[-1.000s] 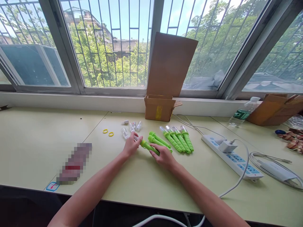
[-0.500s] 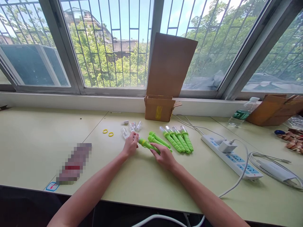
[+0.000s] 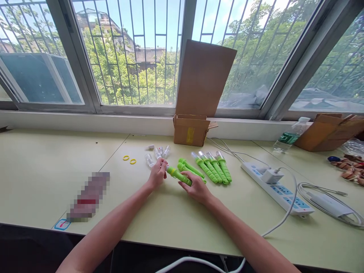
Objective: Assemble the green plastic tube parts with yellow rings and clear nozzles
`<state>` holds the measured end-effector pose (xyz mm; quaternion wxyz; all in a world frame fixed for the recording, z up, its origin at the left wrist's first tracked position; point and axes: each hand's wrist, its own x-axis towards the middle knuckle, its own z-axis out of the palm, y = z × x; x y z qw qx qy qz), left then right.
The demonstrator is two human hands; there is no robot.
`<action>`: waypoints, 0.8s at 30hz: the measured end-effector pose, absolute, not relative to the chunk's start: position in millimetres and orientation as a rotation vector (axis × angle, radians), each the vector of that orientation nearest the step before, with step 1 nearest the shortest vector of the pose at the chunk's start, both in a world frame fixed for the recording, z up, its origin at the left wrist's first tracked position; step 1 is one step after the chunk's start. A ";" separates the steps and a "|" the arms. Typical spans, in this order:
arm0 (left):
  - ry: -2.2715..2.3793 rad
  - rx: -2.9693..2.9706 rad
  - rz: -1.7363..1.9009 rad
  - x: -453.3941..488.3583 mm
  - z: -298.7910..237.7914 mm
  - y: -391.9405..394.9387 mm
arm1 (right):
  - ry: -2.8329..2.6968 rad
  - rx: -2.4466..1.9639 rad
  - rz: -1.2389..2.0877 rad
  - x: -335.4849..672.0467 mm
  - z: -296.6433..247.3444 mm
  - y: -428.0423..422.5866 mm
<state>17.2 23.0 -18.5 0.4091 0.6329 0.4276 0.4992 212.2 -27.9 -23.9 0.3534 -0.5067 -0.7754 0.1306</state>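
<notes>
My right hand (image 3: 197, 187) is wrapped round a green ribbed plastic handle (image 3: 178, 175) with a yellow ring near its threaded end. My left hand (image 3: 157, 174) pinches a small whitish part at that end, mostly hidden by the fingers. Just beyond the left hand lie several clear plastic caps (image 3: 149, 160). Two yellow rings (image 3: 132, 161) rest to their left. Beside my right hand are loose green handles (image 3: 190, 167) without clear caps, partly covered by the hand. Further right, several green handles with clear caps (image 3: 213, 168) lie side by side.
A small cardboard box (image 3: 189, 131) with its flap raised stands against the window ledge. To the right are a white power strip (image 3: 280, 193) with cables, a coiled charger (image 3: 327, 203), a water bottle (image 3: 288, 136) and another cardboard box (image 3: 317, 132). A pixelated object (image 3: 89, 197) lies at left.
My right fingers have shifted slightly on the green handle and its thumb lies a little further left. The left hand stays at the handle's threaded end.
</notes>
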 end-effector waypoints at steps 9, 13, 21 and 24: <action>1.016 1.603 1.281 17.6 -19.1 22.3 | -2.026 -1.286 0.325 211.0 -24.9 -25.5; 1.000 1.594 1.276 19.4 -17.4 20.0 | -2.020 -1.283 0.345 211.9 -24.4 -25.9; 1.007 1.554 1.307 19.6 -14.2 17.5 | -2.052 -1.290 0.273 210.0 -24.1 -28.7; 1.015 1.555 1.304 20.2 -12.0 16.1 | -2.046 -1.285 0.254 208.8 -24.0 -28.6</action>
